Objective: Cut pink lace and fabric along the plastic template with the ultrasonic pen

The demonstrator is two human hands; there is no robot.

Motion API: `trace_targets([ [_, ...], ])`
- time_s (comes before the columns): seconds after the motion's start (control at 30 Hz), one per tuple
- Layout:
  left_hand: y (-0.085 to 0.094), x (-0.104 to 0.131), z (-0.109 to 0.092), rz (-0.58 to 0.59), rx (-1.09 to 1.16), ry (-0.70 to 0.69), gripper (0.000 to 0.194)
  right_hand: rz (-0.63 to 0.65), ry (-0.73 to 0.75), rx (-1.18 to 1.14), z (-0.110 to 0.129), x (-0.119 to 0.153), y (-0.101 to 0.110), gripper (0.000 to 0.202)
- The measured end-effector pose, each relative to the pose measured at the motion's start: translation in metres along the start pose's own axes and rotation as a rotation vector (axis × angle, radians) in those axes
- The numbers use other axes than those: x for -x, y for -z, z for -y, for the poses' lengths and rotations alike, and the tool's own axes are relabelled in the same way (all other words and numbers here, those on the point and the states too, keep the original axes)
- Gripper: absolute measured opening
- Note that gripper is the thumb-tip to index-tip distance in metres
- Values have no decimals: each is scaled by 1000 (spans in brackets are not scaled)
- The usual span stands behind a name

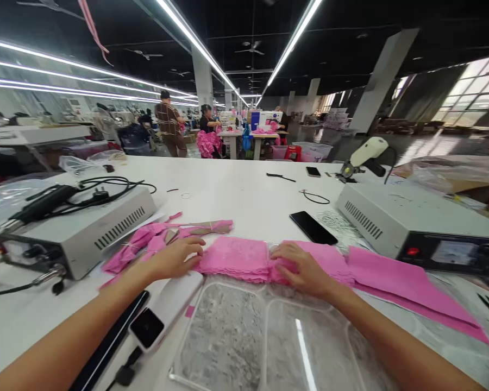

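Fabric (328, 259) lies partly hidden beneath the right hand (299, 268).

Cloth stack (326, 258) — before nearer phone (313, 228)

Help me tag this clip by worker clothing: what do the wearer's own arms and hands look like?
Both the left hand and the right hand are ungloved. The left forearm and right forearm are bare, with no sleeve in view. No watch or bracelet shows on either wrist.
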State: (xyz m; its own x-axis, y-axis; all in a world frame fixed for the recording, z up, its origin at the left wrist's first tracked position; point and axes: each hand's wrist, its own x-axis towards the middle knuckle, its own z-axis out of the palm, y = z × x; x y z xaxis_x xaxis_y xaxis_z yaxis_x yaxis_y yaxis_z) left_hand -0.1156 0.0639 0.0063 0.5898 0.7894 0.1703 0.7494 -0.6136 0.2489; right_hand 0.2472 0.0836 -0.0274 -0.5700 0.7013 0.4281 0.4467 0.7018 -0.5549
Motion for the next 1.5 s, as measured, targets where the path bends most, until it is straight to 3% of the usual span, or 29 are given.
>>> trace_targets([
  [0.1,-5,-25,-28,-44,44,-41,21,-90,-150,33,-11,21,31,22],
  [0.17,-17,-46,-56,-38,67,-86,16,-109,-220,46,-18,38,46,21],
  [0.27,-46,-83,-94,10,80,-143,12,-101,-273,51,-24,58,53,22],
  [0.37,-71,-113,-114,73,74,-160,24,-92,-294,41,-28,67,48,25],
  [0.5,-81,-129,-115,116,87,-135,29,-90,-295,8,-31,68,44,24],
  [0.8,-72,-131,-109,149,169,-129,29,-104,-264,-23,-35,69,46,20],
  [1.0,-67,-134,-112,77,203,-114,28,-178,-241,74,-28,67,44,20],
  [1.17,-56,-138,-114,-41,219,-125,23,-239,-194,233,-15,52,24,27],
  [1.27,-52,-135,-114,-111,225,-143,20,-255,-176,327,-19,40,15,24],
  [1.37,-53,-126,-112,-146,215,-179,18,-306,-195,421,-34,39,20,29],
  [1.5,-60,-107,-108,-173,168,-221,15,-360,-169,498,-52,61,40,34],
])
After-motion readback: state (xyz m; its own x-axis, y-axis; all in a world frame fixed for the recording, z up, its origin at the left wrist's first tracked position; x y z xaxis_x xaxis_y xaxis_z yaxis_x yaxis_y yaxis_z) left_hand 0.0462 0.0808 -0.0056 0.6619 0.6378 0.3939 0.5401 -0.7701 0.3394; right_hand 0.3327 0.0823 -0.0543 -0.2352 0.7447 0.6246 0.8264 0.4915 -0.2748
